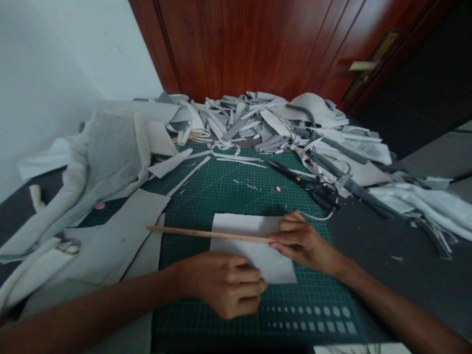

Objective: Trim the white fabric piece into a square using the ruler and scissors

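- No words, brands or numbers are legible anywhere.
- At six o'clock, the green cutting mat (224, 199) bears printed signs: a row of circles (306, 310) above a row of squares (309, 327), both growing larger rightward.

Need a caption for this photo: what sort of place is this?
Probably a small sewing or fabric-cutting workroom. A green gridded cutting mat covers the work surface, black-handled scissors lie on it, and a large heap of pale fabric offcuts is piled behind it.
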A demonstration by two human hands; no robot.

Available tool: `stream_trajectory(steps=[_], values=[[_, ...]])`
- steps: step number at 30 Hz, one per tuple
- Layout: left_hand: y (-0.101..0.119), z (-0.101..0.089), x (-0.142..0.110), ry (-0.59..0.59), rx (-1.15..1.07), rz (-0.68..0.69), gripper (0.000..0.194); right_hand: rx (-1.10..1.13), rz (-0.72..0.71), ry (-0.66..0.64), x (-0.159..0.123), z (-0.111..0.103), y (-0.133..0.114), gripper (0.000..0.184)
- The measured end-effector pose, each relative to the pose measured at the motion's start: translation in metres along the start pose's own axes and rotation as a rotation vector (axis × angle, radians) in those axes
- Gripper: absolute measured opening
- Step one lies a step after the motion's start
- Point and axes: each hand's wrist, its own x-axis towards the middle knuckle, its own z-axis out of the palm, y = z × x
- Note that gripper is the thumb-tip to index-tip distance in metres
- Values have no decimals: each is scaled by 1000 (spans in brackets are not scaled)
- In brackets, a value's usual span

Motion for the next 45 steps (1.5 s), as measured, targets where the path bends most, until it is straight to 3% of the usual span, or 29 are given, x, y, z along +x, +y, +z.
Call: stream_trajectory(steps=[3,11,15,18,23,26,29,32,35,38,41,45], values=[[-2,1,0,-4,-77,-25,16,-30,19,-14,0,-1,5,20],[-11,-1,4,-110,-130,-100,20,-231,222,138,-1,-12,32,27],[-20,-1,5,-82,-345,-144,13,-278,298,224,-4,-16,40,29],[-21,0,4,-11,-363,-211,18,-238,351,262,-4,-16,39,33],[-27,1,-6,141,-96,-411,22,-120,374,222,-2,-14,31,33],[-37,3,-14,120,38,-611,38,-103,381,195,-3,-9,31,30],[-46,6,-19,95,8,-766,55,-145,386,209,-6,-6,35,25],[-50,10,-20,71,-32,-817,52,-270,377,271,-6,-10,30,36],[-49,13,-21,47,-15,-833,47,-329,249,230,1,-15,10,58],[-50,15,-25,53,-25,-823,48,-246,-11,-23,18,-6,-21,69],[-55,18,-31,64,-26,-752,47,-190,-241,-228,43,15,-54,66],[-66,25,-37,52,31,-725,47,-211,-414,-247,85,47,-83,70]])
